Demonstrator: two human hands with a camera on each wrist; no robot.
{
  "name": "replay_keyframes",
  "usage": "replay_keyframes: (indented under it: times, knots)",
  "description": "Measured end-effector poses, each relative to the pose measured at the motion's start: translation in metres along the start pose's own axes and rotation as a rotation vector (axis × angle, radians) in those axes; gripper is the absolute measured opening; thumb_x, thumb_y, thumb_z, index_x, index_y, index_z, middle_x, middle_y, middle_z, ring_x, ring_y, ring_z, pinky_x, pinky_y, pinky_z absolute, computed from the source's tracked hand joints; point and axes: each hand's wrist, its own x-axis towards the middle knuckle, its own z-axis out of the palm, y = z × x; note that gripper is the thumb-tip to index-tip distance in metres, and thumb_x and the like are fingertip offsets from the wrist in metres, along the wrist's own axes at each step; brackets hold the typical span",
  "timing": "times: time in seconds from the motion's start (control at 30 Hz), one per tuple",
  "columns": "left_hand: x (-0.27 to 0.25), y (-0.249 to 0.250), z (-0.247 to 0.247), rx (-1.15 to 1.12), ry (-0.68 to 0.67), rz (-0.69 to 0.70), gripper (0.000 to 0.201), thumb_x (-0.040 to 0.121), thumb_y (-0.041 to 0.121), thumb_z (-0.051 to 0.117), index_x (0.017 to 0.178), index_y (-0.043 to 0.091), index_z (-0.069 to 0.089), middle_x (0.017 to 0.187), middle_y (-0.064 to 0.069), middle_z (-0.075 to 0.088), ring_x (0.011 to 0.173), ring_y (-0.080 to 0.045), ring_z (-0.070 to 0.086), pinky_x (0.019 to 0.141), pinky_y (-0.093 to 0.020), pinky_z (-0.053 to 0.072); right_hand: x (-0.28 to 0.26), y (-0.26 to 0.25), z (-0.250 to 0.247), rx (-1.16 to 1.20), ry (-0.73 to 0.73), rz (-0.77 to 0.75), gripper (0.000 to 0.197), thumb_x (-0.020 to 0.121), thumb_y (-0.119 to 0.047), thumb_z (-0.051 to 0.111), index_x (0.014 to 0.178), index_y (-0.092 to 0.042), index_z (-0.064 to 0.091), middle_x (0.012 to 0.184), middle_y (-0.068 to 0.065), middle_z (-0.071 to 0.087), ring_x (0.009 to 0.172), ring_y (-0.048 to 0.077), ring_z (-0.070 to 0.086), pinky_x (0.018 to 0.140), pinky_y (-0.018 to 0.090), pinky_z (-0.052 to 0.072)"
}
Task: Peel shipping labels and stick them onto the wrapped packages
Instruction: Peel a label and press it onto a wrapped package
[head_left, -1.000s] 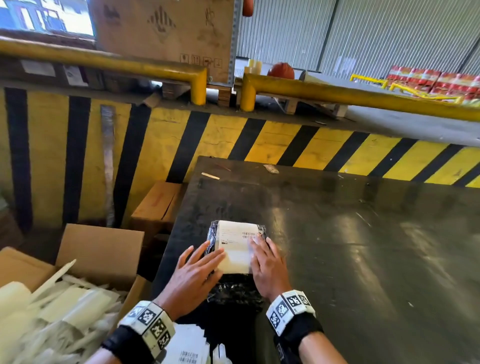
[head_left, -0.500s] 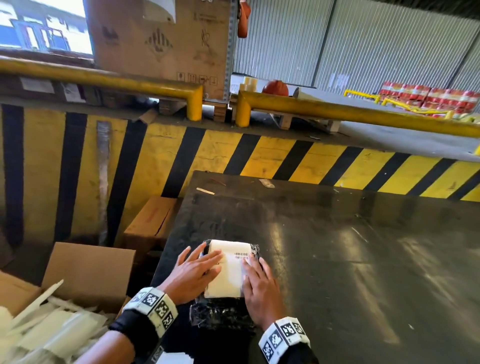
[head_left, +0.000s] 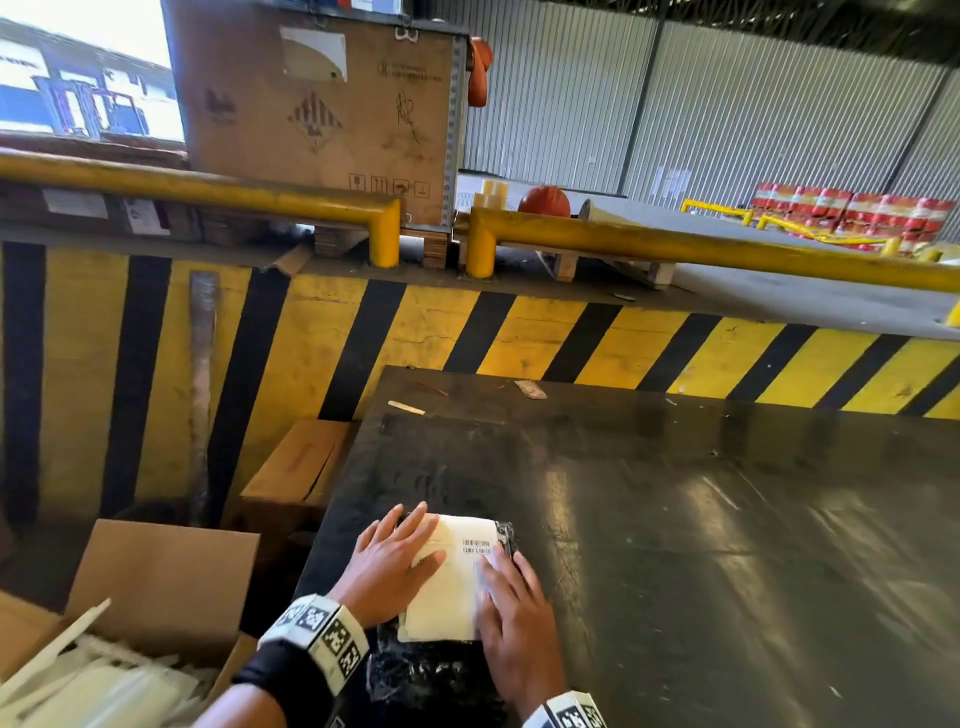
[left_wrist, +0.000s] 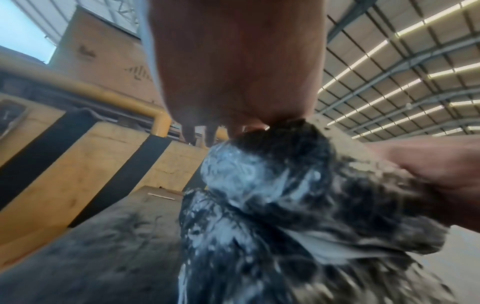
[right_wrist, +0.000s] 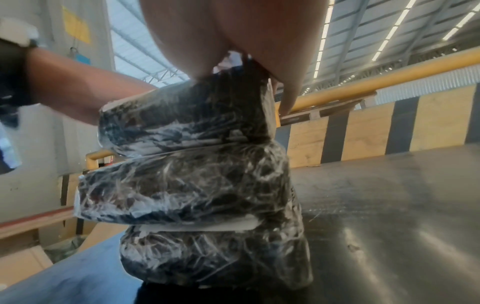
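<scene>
A stack of black packages wrapped in clear film (right_wrist: 197, 185) stands at the near left edge of the dark table (head_left: 675, 519). A white shipping label (head_left: 452, 577) with a barcode lies on the top package (head_left: 506, 535). My left hand (head_left: 395, 564) lies flat on the label's left side with straight fingers. My right hand (head_left: 511, 597) presses flat on its right side. The left wrist view shows the left palm (left_wrist: 233, 72) on the top package (left_wrist: 285, 174). In the right wrist view the right palm (right_wrist: 233, 30) rests on the stack's top.
An open cardboard box (head_left: 156, 597) holding white backing strips (head_left: 93, 686) sits low at the left. A small brown box (head_left: 296, 467) stands beside the table. A yellow and black striped wall (head_left: 467, 332) with yellow rails (head_left: 727, 249) runs behind. Small scraps (head_left: 530, 389) lie at the table's far edge.
Both hands have slid slightly over the label while staying flat on it. The head view has tilted up, so the package sits lower in the picture.
</scene>
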Motion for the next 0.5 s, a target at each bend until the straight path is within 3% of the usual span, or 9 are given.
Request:
replay_keyframes:
  times: [0.03, 0.1, 0.17, 0.2, 0.3, 0.37, 0.43, 0.5]
  knots:
    - [-0.009, -0.001, 0.004, -0.055, 0.023, -0.033, 0.129, 0.041, 0.091, -0.024, 0.150, 0.033, 0.015, 0.159, 0.011, 0.000, 0.147, -0.014, -0.007, 0.118, -0.040, 0.002, -0.001, 0.001, 0.002, 0.038, 0.023, 0.005, 0.068, 0.084, -0.057, 0.013, 0.136, -0.028, 0.047, 0.149, -0.016, 0.029, 0.142, 0.011, 0.020, 0.116, 0.027, 0.019]
    - [-0.029, -0.004, 0.011, -0.182, 0.047, -0.086, 0.113, 0.053, 0.094, -0.007, 0.149, 0.037, 0.010, 0.158, 0.013, -0.006, 0.145, -0.012, -0.011, 0.117, -0.040, 0.001, -0.003, 0.003, 0.001, 0.121, 0.057, 0.049, 0.078, 0.080, -0.073, 0.017, 0.136, -0.026, 0.047, 0.147, -0.019, 0.024, 0.142, 0.011, 0.022, 0.117, 0.029, 0.019]
    - [-0.052, -0.002, 0.018, -0.320, 0.010, -0.119, 0.090, 0.071, 0.086, 0.020, 0.148, 0.042, 0.003, 0.155, 0.016, -0.008, 0.145, -0.010, -0.011, 0.117, -0.042, 0.001, -0.004, 0.006, -0.003, 0.196, 0.054, 0.147, 0.098, 0.067, -0.088, 0.013, 0.139, -0.028, 0.041, 0.146, -0.020, 0.017, 0.142, 0.011, 0.018, 0.117, 0.033, 0.016]
    - [-0.062, -0.001, 0.022, -0.380, -0.003, -0.121, 0.087, 0.073, 0.085, 0.026, 0.146, 0.045, 0.000, 0.154, 0.018, -0.009, 0.145, -0.010, -0.011, 0.117, -0.043, 0.002, -0.007, 0.009, -0.002, 0.216, 0.037, 0.202, 0.098, 0.065, -0.090, 0.018, 0.142, -0.031, 0.036, 0.148, -0.019, 0.015, 0.142, 0.012, 0.016, 0.117, 0.036, 0.016]
    - [-0.075, 0.002, 0.032, -0.486, 0.027, -0.079, 0.100, 0.056, 0.097, 0.020, 0.141, 0.051, -0.004, 0.152, 0.021, -0.011, 0.144, -0.005, -0.010, 0.117, -0.040, 0.001, -0.015, 0.014, -0.005, 0.350, -0.028, 0.339, 0.079, 0.070, -0.083, 0.038, 0.139, -0.050, 0.021, 0.152, -0.008, 0.029, 0.137, 0.016, 0.032, 0.113, 0.045, 0.029]
    - [-0.076, 0.007, 0.035, -0.464, 0.063, -0.056, 0.102, 0.053, 0.099, 0.015, 0.140, 0.050, -0.004, 0.150, 0.022, -0.011, 0.142, -0.001, -0.012, 0.116, -0.034, -0.001, -0.024, 0.014, -0.011, 0.415, -0.046, 0.374, 0.075, 0.078, -0.072, 0.047, 0.143, -0.045, 0.019, 0.143, -0.003, 0.045, 0.125, 0.015, 0.047, 0.108, 0.039, 0.038]
    - [-0.076, 0.015, 0.036, -0.417, 0.067, -0.027, 0.106, 0.053, 0.098, 0.012, 0.144, 0.044, -0.005, 0.147, 0.023, -0.012, 0.140, 0.001, -0.014, 0.116, -0.033, -0.003, -0.031, 0.014, -0.022, 0.394, -0.059, 0.380, 0.071, 0.086, -0.059, 0.048, 0.147, -0.036, 0.018, 0.141, -0.003, 0.048, 0.123, 0.016, 0.050, 0.105, 0.032, 0.038]
    - [-0.079, 0.020, 0.040, -0.429, 0.027, -0.009, 0.105, 0.061, 0.094, 0.011, 0.146, 0.037, -0.009, 0.146, 0.023, -0.013, 0.138, 0.002, -0.012, 0.117, -0.033, -0.004, -0.040, 0.017, -0.030, 0.389, -0.077, 0.383, 0.071, 0.088, -0.056, 0.047, 0.148, -0.035, 0.016, 0.140, -0.002, 0.049, 0.123, 0.016, 0.051, 0.104, 0.030, 0.038]
